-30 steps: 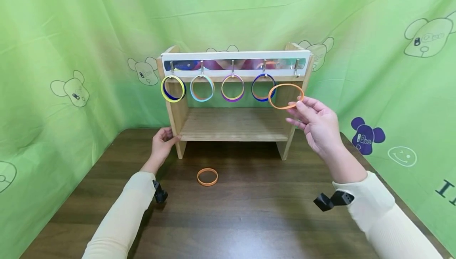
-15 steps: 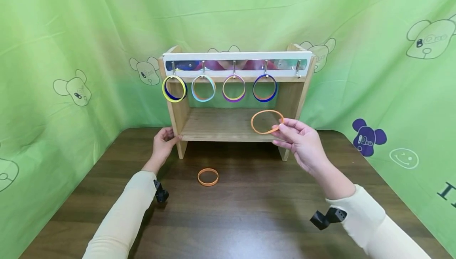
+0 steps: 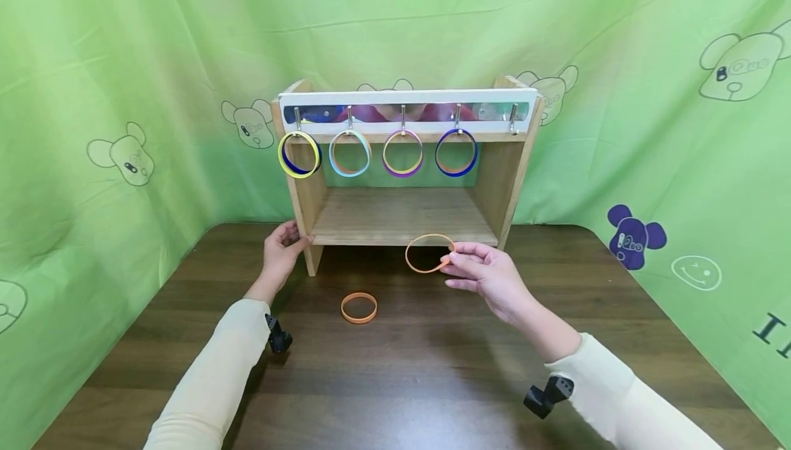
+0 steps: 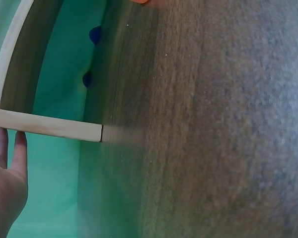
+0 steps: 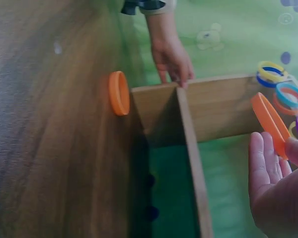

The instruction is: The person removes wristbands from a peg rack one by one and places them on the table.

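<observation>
My right hand pinches an orange silicone wristband between thumb and fingers, just before the shelf's front edge. In the right wrist view the held wristband tilts up from the fingertips. My left hand holds the lower left side panel of a small wooden shelf, thumb at the front edge and fingers outside. The left wrist view shows fingers against that panel. A second orange wristband lies flat on the table, between the hands.
Across the shelf's top runs a white hook rail. Four of its hooks bear paired bands: yellow and navy, light blue and orange, purple and yellow, blue and orange. The rightmost hook holds none. Green curtain surrounds the table.
My right hand has come down and left from near the rightmost hook, carrying the orange wristband. The left hand stays at the side panel, and the wristband on the table has not moved.
</observation>
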Motion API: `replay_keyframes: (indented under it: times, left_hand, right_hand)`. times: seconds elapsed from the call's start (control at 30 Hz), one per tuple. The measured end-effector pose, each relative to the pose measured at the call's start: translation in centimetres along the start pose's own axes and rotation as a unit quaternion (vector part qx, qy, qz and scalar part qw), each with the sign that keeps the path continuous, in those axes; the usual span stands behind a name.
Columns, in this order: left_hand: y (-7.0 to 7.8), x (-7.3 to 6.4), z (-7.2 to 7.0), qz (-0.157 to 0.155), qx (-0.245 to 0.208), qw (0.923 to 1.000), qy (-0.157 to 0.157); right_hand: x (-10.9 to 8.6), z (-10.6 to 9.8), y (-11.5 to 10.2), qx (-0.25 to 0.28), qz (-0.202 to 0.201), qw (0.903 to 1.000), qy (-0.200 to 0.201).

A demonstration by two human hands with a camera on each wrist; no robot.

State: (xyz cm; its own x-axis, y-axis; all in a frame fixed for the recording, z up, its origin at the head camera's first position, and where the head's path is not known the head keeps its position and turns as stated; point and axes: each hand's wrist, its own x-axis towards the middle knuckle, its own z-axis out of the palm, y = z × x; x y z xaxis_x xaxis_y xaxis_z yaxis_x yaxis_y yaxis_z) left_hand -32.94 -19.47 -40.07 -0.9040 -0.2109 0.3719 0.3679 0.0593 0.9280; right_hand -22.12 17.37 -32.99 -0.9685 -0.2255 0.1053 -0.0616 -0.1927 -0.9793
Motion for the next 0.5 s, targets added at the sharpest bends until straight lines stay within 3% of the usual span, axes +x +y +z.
replay_keyframes:
  times: [0.17, 0.4, 0.5]
  left_hand:
    - [0.1, 0.0, -0.1, -0.002, 0.005, 1.0000, 0.000]
    - [0.1, 0.1, -0.3, -0.028, -0.005, 0.9995, -0.014]
    - [0.7, -0.1, -0.3, -0.030, -0.008, 0.9993, -0.021]
  right_hand:
    - [0.2, 0.0, 1.5, -0.016, 0.026, 0.9994, -0.016]
    - [0.4, 0.1, 4.1, -0.026, 0.068, 0.9967, -0.036]
    - [0.6, 0.1, 4.9, -0.032, 0.080, 0.9955, -0.040]
